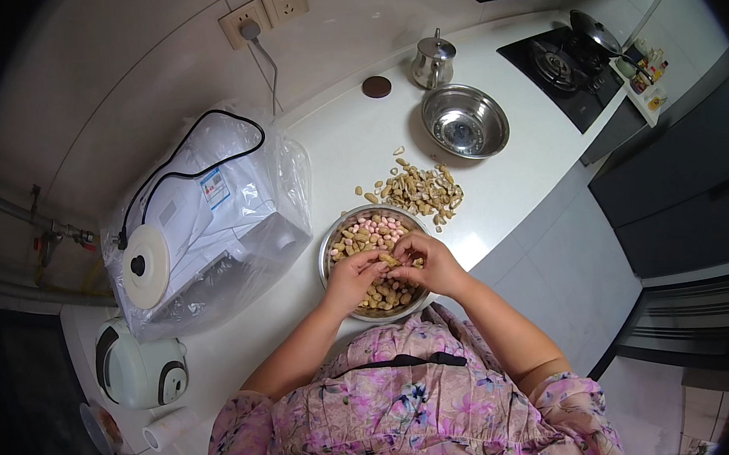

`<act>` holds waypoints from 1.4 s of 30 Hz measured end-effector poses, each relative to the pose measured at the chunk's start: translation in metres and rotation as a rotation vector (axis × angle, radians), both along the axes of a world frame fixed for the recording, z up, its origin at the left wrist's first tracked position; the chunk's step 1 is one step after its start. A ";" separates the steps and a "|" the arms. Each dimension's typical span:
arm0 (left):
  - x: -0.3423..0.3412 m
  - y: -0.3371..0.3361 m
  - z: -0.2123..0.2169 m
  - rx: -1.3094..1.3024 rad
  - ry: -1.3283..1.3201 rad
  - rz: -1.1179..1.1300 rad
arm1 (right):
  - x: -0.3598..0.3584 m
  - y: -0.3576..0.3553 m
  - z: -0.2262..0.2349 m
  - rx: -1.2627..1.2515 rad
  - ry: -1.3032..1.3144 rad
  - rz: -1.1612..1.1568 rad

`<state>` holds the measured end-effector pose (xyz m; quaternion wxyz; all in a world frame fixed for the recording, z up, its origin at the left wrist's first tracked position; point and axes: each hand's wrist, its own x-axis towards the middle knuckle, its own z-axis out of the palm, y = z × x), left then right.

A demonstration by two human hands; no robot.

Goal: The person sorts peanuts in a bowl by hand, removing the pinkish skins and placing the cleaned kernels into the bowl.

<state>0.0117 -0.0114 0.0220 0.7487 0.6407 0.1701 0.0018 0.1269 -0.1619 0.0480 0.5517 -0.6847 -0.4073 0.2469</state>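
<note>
Both hands meet over a steel bowl (326, 270) near the counter's front edge. It holds unshelled peanuts (384, 298) and pink shelled kernels (379, 224) toward its far side. Between my fingertips is a tan peanut (389, 261). My left hand (354, 279) is closed on it from the left, thumb and fingers pinched together. From the right, my right hand (430, 262) pinches the same peanut, its fingers curled over and partly hiding it. Just beyond the bowl lies a loose pile of peanut shells (420, 190) on the white counter (357, 141).
Past the shells stands another steel bowl (465, 123), beside a metal pot (434, 60) and a dark round lid (376, 87). A plastic-wrapped white appliance (207, 215) and a rice cooker (138, 364) stand left. A gas stove (563, 67) is at far right.
</note>
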 end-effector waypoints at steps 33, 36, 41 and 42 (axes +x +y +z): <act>0.000 -0.003 0.014 0.238 -0.233 0.018 | -0.010 0.009 0.002 0.106 0.013 -0.144; 0.000 -0.003 0.013 0.230 -0.239 0.026 | -0.008 0.009 -0.001 0.142 -0.155 -0.159; 0.002 -0.003 0.012 0.084 -0.204 0.026 | -0.011 0.009 0.002 0.132 -0.118 -0.181; 0.003 -0.003 0.012 0.046 -0.193 0.028 | -0.011 0.010 0.003 0.127 -0.149 -0.181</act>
